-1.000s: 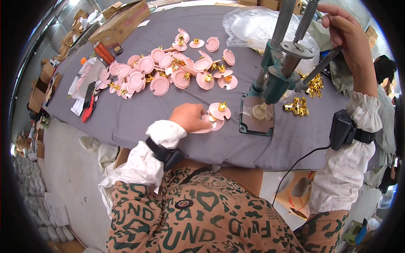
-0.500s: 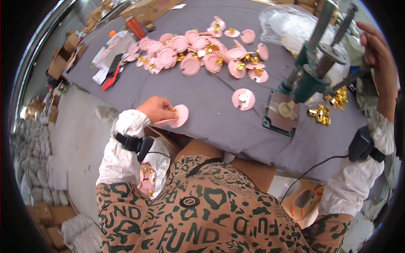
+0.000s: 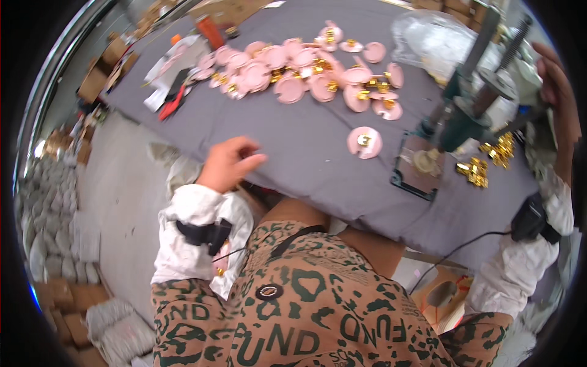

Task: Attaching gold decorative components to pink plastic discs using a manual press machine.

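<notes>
Over the near left edge of the table, my left hand (image 3: 227,162) is empty, its thumb and fingers apart. Below it, a white plastic bag (image 3: 238,214) holds pink discs with gold pieces, partly hidden by my sleeve. At the far right, my right hand (image 3: 557,88) has its fingers stretched out beside the lever (image 3: 523,120) of a green hand press (image 3: 457,125); its palm seems to rest on the lever's end. One pink disc with a gold piece (image 3: 364,142) lies left of the press base (image 3: 419,168). Gold metal pieces (image 3: 474,172) lie right of the base.
A heap of pink discs (image 3: 290,70) with gold clips spreads across the far side. At the far left lie a red-handled tool (image 3: 172,105) and an orange-red can (image 3: 210,32). Clear plastic bags (image 3: 425,40) sit behind the press. Cartons and sacks stand on the floor.
My left hand has let go of the pink discs it held by the table edge; they are out of its fingers now. My right hand remains by the lever. The view has shifted slightly.
</notes>
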Motion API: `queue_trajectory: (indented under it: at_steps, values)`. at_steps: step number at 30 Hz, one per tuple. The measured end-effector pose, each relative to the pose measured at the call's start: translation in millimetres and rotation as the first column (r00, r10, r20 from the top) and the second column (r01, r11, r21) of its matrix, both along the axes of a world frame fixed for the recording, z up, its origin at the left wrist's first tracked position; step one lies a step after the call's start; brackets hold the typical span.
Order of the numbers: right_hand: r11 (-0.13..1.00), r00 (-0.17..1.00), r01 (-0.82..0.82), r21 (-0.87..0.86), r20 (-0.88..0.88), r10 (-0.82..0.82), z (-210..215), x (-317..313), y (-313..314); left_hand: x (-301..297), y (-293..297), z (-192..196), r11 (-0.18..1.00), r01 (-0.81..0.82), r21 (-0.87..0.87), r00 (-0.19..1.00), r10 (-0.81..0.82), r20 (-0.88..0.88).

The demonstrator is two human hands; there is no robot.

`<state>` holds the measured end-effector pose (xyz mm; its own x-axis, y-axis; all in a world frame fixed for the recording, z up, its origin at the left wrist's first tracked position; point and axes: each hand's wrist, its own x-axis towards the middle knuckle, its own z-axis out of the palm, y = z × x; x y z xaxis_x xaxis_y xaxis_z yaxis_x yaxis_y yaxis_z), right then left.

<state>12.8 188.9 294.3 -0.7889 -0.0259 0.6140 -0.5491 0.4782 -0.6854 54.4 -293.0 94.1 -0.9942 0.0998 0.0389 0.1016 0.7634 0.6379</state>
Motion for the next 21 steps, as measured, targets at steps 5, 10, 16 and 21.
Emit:
queue_trajectory:
  at_steps: [5,10,16,21]
  values:
    - [0.996,0.986,-0.021,0.091,0.166,0.006,6.3,5.9,31.2,-76.3,163.5,-67.5,0.936,0.340,-0.087,0.751,-0.326,-0.574]
    - [0.996,0.977,0.077,-0.051,0.203,-0.065,11.6,10.7,9.7,-100.6,201.3,-83.9,0.900,0.435,0.042,0.886,-0.419,-0.196]
    - [0.976,0.977,0.169,-0.141,0.155,-0.147,12.0,14.9,-11.1,-75.4,275.0,-47.1,0.757,0.589,0.283,0.804,-0.584,-0.111]
    - [0.967,0.946,0.226,-0.115,0.264,-0.190,23.9,-10.6,-3.3,-79.5,308.9,-53.8,0.794,0.560,0.237,0.828,-0.541,-0.147]
